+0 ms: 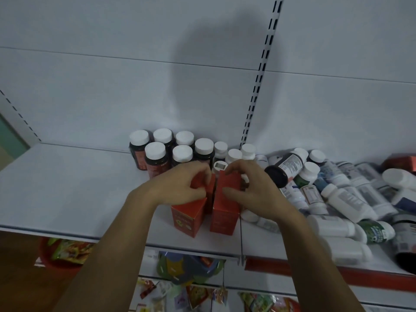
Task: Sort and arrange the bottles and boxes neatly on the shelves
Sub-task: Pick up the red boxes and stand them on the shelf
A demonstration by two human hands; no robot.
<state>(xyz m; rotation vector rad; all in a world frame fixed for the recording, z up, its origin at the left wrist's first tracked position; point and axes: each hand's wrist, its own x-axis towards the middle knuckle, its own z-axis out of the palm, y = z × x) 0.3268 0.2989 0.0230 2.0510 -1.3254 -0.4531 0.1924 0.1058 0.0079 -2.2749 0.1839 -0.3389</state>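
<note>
Two red boxes stand side by side on the white shelf (pixel 67 188). My left hand (pixel 180 185) grips the top of the left red box (pixel 186 218). My right hand (pixel 249 190) grips the top of the right red box (pixel 225 212), thumb on its front face. Behind them stands a group of upright dark bottles with white caps (pixel 155 152), and smaller white bottles (pixel 234 154) stand at the back wall. A white-capped bottle top (pixel 219 165) shows between my hands.
A heap of white and dark bottles (pixel 337 194) lies on its side across the right half of the shelf. A red box (pixel 403 162) lies at the far right. Below the shelf hang colourful packets (pixel 198 291), and a red basin (pixel 58 255) holds more packets.
</note>
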